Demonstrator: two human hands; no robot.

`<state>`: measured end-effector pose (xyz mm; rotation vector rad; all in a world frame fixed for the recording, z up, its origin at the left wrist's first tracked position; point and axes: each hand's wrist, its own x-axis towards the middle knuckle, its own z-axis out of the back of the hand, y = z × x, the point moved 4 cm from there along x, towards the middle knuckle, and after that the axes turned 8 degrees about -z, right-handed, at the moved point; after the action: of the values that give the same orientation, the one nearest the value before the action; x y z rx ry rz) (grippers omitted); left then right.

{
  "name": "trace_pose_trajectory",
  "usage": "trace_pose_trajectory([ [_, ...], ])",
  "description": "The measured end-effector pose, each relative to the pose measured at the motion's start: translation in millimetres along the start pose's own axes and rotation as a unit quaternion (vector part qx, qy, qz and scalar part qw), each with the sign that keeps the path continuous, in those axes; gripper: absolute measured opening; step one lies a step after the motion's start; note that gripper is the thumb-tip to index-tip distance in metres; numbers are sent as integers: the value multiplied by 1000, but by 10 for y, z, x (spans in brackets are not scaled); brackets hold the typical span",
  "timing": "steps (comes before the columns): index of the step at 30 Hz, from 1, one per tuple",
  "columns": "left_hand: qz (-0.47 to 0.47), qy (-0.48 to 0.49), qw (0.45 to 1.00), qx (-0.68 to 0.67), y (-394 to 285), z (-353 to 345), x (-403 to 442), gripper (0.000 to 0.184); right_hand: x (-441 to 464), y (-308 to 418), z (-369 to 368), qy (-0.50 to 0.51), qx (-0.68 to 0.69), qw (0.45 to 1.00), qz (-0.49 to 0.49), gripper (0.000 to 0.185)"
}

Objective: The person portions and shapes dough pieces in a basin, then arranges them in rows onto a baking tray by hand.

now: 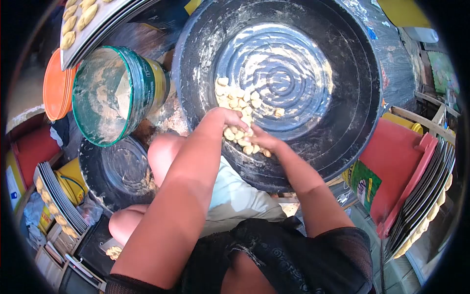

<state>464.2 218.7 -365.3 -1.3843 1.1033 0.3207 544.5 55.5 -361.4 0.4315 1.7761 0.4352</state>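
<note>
Beneath dough pieces (234, 103), a floury black tub (350, 93) amid stacked trays (425, 190).

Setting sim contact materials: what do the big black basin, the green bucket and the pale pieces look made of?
Big black basin: likely moulded plastic, satin and scuffed; concentric ridges and soft highlights on its floor.
Green bucket: probably plastic, semi-gloss; smooth coloured wall with raised bands below the rim.
Pale pieces: perhaps dough, mostly matte; rounded, slightly uneven lumps. Softness can't be confirmed.

passage: over black basin (353, 90), far side | blocked left: green bucket (139, 81) | right: tray stack (423, 189)
</note>
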Motion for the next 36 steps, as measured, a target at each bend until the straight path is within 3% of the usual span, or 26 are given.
trace_pose_trajectory([
  [1, 10, 27, 1000, 13, -48, 32, 36, 102, 4, 157, -69, -15, -11, 1000, 1, 94],
  [2, 5, 18, 1000, 2, -57, 13, 41, 109, -86, 324, -75, 2, -26, 999, 47, 97],
  [5, -33, -29, 999, -18, 22, -36, -42, 108, -129, 230, -78, -64, 12, 997, 48, 102],
  [6, 10, -56, 998, 37, -65, -46, -166, 103, -131, 250, -50, -89, 23, 994, 53, 103],
  [9, 25, -11, 981, 193, -399, -142, -431, 103, -127, 303, -189, -94, -143, 984, 47, 98],
  [13, 19, -76, 975, 206, -90, -217, -17, 81, -188, 255, -221, -191, -191, 963, 20, 79],
  [14, 10, -96, 975, 202, -66, -192, 10, 76, -263, 350, -242, -196, -191, 962, 26, 66],
  [17, -47, -136, 974, 177, -142, -128, -160, 66, -141, 215, -155, -150, -26, 984, 96, 61],
  [18, -65, -156, 974, 150, -270, -89, -325, 64, -24, 95, -48, -147, -16, 986, 72, 58],
  [20, -103, -216, 964, 114, -436, -8, -608, 64, -372, 554, -76, -155, 60, 985, 40, 54],
  [22, -129, -300, 943, 59, -623, 32, -966, 64, -472, 756, 62, -198, 73, 970, 120, 52],
  [23, -136, -344, 929, 12, -729, 17, -1262, 63, -489, 855, 126, -180, 111, 967, 140, 52],
  [25, -201, -399, 894, -39, -792, -66, -1756, 60, -717, 1386, 11, -127, 42, 975, 179, 58],
  [27, -256, -490, 825, -115, -789, -368, -2524, 52, -924, 1935, -314, -118, 5, 954, 274, 59],
  [28, -287, -506, 796, -168, -695, -530, -2790, 49, -1086, 2212, -603, -98, -24, 958, 270, 59],
  [29, -332, -527, 743, -245, -576, -730, -3050, 46, -1231, 2487, -938, -83, -49, 959, 265, 59],
  [30, -379, -545, 683, -304, -500, -962, -3402, 44, -1304, 2737, -1289, 11, -75, 950, 302, 60],
  [31, -295, -618, 696, -217, -342, -1130, -3776, 45, -1283, 2949, -1655, 66, -171, 922, 340, 63],
  [32, -229, -681, 659, -223, -146, -1370, -4073, 35, -1158, 3026, -2009, 163, -129, 906, 370, 60],
  [34, -253, -685, 629, -267, 283, -1751, -4553, 35, -1156, 3236, -2719, 249, -168, 857, 418, 62],
  [35, -196, -731, 603, -252, 765, -1925, -4733, 40, -1119, 3288, -2952, 185, -239, 791, 532, 65],
  [36, -169, -751, 594, -234, 881, -2055, -4904, 47, -1115, 3344, -3063, 153, -297, 790, 514, 65],
])
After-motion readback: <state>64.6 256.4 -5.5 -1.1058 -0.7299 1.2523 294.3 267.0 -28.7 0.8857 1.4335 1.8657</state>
